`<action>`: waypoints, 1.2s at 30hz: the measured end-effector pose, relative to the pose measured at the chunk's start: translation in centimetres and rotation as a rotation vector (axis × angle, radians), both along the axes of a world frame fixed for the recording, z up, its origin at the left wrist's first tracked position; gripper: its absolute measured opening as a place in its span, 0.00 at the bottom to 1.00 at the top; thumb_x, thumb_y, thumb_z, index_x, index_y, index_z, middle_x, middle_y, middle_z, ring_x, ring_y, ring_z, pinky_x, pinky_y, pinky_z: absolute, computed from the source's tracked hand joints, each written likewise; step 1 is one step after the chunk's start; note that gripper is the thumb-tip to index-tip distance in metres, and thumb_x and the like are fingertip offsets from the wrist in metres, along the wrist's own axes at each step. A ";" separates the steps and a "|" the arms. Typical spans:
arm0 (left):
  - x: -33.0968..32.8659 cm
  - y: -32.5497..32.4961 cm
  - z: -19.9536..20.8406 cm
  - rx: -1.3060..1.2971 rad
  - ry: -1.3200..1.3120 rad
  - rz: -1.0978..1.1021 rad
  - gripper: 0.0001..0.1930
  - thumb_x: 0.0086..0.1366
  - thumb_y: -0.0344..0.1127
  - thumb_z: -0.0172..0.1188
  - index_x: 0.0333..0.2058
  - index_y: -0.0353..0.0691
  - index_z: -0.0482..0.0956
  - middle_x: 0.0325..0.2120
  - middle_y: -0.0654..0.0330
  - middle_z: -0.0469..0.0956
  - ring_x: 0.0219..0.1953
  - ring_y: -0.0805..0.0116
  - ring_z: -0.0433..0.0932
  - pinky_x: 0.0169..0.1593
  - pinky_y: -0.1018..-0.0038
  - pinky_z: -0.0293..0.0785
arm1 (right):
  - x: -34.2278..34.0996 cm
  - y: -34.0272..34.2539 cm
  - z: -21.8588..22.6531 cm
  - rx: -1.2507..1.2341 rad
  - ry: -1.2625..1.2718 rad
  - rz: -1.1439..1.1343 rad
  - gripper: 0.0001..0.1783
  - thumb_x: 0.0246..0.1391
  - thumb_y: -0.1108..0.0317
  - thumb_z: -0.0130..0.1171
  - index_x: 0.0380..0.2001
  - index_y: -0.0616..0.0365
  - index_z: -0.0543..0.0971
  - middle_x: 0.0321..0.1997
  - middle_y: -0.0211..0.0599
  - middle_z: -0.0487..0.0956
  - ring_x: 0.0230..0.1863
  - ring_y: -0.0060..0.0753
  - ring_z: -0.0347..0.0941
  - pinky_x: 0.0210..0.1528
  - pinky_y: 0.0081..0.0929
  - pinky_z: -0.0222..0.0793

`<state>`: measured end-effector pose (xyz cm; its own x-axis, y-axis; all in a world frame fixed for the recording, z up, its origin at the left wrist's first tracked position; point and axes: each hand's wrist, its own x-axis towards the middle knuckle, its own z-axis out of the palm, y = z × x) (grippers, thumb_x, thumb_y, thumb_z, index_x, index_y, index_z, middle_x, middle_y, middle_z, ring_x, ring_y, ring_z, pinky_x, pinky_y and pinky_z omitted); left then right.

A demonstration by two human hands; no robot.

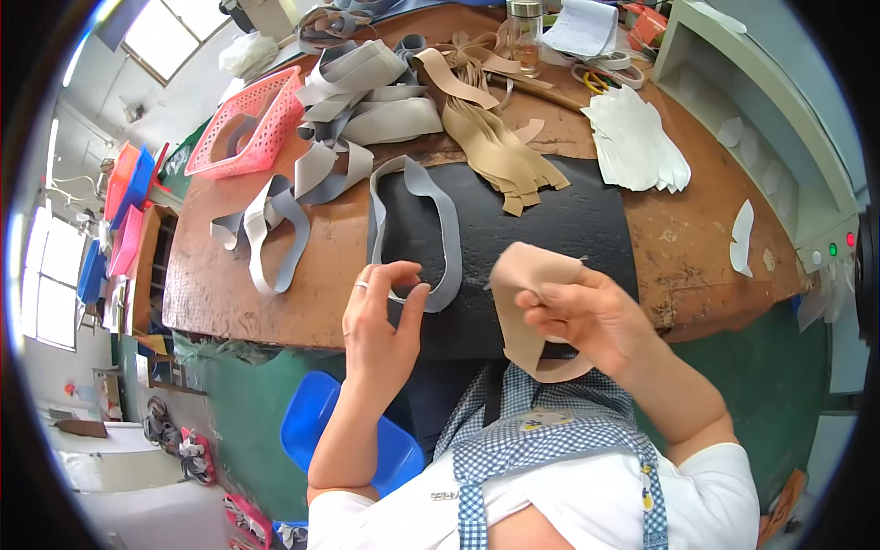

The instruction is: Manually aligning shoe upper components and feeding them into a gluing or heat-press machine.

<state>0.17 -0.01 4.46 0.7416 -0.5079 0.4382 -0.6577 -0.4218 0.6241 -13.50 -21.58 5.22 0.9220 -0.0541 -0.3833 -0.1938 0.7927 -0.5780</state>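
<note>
My right hand (596, 316) pinches a beige fabric strip (536, 266) that curls into a loop and hangs toward my apron. On the black mat (587, 211) a grey-blue strip (449, 229) stands on edge as a long loop. My left hand (380, 321), a ring on one finger, is at the near end of this loop, thumb and fingers curved but apart. Whether its fingertips touch the strip I cannot tell. Beyond the mat's middle lies a fanned bundle of tan strips (490, 151). Several grey strips (367, 101) are heaped to its left, with more twisted strips (275, 220) nearer.
A pink basket (243, 137) stands at the table's far left. White paper pieces (632, 137), yellow-handled scissors (594, 81) and a glass jar (525, 37) lie toward the back right. A grey-green machine housing (770, 101) borders the right side. Below the table edge is a blue stool (312, 417).
</note>
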 end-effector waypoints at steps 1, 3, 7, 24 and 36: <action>-0.2 -0.3 0.8 -0.005 0.004 0.001 0.06 0.65 0.30 0.62 0.40 0.36 0.79 0.30 0.58 0.79 0.34 0.61 0.77 0.39 0.67 0.73 | 0.5 0.2 -0.9 -0.005 0.004 0.001 0.15 0.62 0.72 0.58 0.51 0.64 0.77 0.45 0.47 0.83 0.41 0.29 0.83 0.45 0.26 0.80; -0.6 -0.3 2.4 -0.121 0.839 -0.219 0.08 0.72 0.33 0.56 0.37 0.34 0.79 0.24 0.64 0.76 0.28 0.75 0.74 0.33 0.77 0.69 | 1.2 1.3 -1.8 -0.088 -0.081 -0.038 0.16 0.62 0.71 0.60 0.52 0.64 0.77 0.44 0.45 0.84 0.40 0.28 0.83 0.46 0.26 0.79; -1.6 -1.7 0.7 -0.226 0.828 -0.237 0.11 0.74 0.36 0.55 0.40 0.34 0.82 0.25 0.69 0.77 0.23 0.86 0.68 0.27 0.87 0.62 | 1.3 3.1 -2.6 -0.324 -0.166 -0.036 0.15 0.62 0.72 0.60 0.50 0.65 0.80 0.44 0.45 0.85 0.41 0.31 0.83 0.49 0.28 0.79; -2.6 -3.7 -2.0 -0.384 1.115 -0.238 0.08 0.65 0.32 0.67 0.38 0.32 0.83 0.24 0.64 0.80 0.23 0.83 0.73 0.26 0.85 0.67 | 0.0 2.4 -4.9 -0.616 -0.216 -0.212 0.16 0.54 0.79 0.67 0.48 0.63 0.81 0.45 0.35 0.84 0.45 0.24 0.80 0.50 0.25 0.76; -1.5 -2.1 -1.6 -0.385 1.183 -0.331 0.09 0.68 0.31 0.62 0.41 0.30 0.83 0.28 0.59 0.83 0.25 0.80 0.76 0.29 0.82 0.74 | 0.3 3.5 -3.1 -0.723 -0.209 -0.208 0.18 0.54 0.81 0.66 0.49 0.66 0.79 0.39 0.36 0.83 0.33 0.23 0.79 0.35 0.21 0.76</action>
